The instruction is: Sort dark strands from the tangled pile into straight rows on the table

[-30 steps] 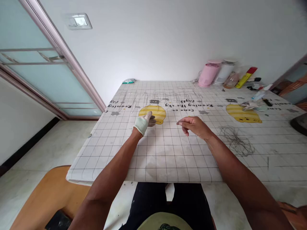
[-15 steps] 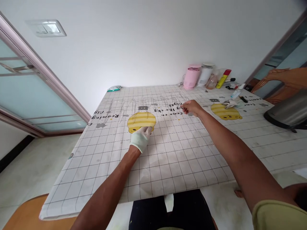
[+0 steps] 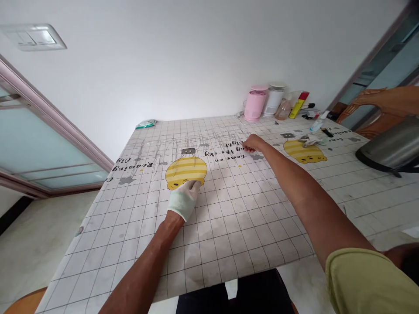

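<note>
My left hand, in a pale green and white glove, rests over the lower edge of a yellow striped bear print on the checked tablecloth. Its fingers are closed, and what they might hold is hidden. Bare and curled, my right hand is over the printed black lettering farther back, its fingertips pressed together at the cloth. Anything between them is too small to make out. Thin dark scribbled lines cross the cloth behind both hands.
Along the wall stand a pink cylinder, a white cylinder, a bottle and a yellow-red can. A crumpled glove and steel kettle are right; a green packet lies back left.
The camera view has shifted, so the table and switch appear farther left. My right hand has curled more tightly over the lettering. My left hand stays at the bear print's lower edge.
</note>
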`<state>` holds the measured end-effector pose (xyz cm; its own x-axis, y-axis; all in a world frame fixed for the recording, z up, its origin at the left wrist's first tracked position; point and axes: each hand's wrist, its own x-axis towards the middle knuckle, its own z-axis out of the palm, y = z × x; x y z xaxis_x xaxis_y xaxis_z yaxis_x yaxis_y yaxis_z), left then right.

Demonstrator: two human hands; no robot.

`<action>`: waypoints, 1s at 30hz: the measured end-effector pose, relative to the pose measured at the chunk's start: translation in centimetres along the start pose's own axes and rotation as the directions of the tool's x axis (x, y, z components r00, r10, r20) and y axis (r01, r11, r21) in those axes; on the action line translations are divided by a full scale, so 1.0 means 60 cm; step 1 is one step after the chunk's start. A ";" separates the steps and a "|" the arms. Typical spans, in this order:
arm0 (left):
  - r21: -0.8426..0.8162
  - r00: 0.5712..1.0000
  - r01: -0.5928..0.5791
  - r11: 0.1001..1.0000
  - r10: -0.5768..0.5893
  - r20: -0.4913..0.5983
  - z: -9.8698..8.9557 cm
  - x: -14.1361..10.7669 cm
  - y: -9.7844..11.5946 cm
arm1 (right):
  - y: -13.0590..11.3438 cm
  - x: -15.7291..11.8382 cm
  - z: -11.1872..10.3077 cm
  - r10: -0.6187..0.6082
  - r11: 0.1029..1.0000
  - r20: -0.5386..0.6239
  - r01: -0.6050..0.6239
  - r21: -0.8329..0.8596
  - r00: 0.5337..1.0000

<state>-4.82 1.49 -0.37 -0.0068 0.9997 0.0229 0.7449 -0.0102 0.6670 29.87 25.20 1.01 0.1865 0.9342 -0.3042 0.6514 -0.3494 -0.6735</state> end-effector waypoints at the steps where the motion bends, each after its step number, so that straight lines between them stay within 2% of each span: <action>1: -0.003 1.000 0.006 1.000 -0.006 0.000 0.000 0.001 0.000 | -0.001 -0.001 -0.001 0.004 0.999 -0.009 -0.004 -0.041 1.000; 6: 0.010 0.999 0.042 0.999 -0.042 0.000 -0.003 0.002 0.003 | 0.004 -0.033 -0.019 -0.004 0.976 -0.062 -0.010 -0.217 0.998; 9: 0.017 0.999 0.047 0.999 -0.047 -0.011 -0.007 -0.001 0.007 | 0.032 -0.071 -0.057 -0.021 0.963 -0.074 0.000 -0.271 0.997; 12: 0.053 1.000 0.030 0.998 -0.030 -0.005 -0.010 -0.005 0.012 | 0.083 -0.123 -0.123 -0.014 0.952 -0.068 -0.007 -0.307 0.998; 17: 0.138 0.999 0.034 0.990 -0.036 0.010 -0.006 -0.001 0.016 | 0.201 -0.225 -0.261 0.017 0.944 -0.136 -0.061 -0.325 0.991; 20: 0.135 0.999 0.049 0.990 -0.051 0.007 -0.002 0.005 0.013 | 0.271 -0.281 -0.314 0.086 0.932 -0.169 -0.139 -0.334 0.982; 22: 0.134 0.999 0.040 0.990 -0.041 0.006 -0.001 0.007 0.010 | 0.307 -0.310 -0.326 0.111 0.919 -0.166 -0.165 -0.358 0.980; 24: 0.141 1.000 0.024 0.990 -0.026 0.007 -0.001 0.009 0.006 | 0.334 -0.329 -0.322 0.083 0.916 -0.171 -0.143 -0.375 0.982; 27: 0.177 0.999 0.030 0.984 -0.033 0.014 -0.002 0.013 0.003 | 0.355 -0.338 -0.297 -0.032 0.908 -0.193 -0.053 -0.417 0.981; 30: 0.206 0.997 0.059 0.977 -0.068 0.036 -0.002 0.017 0.002 | 0.362 -0.328 -0.267 -0.112 0.875 -0.199 0.002 -0.484 0.974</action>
<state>-4.80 2.53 -0.17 -0.0335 0.9982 -0.0496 0.8644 0.0539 0.4999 52.10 0.42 3.16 0.2545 0.9632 -0.0865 0.9265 -0.2685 -0.2635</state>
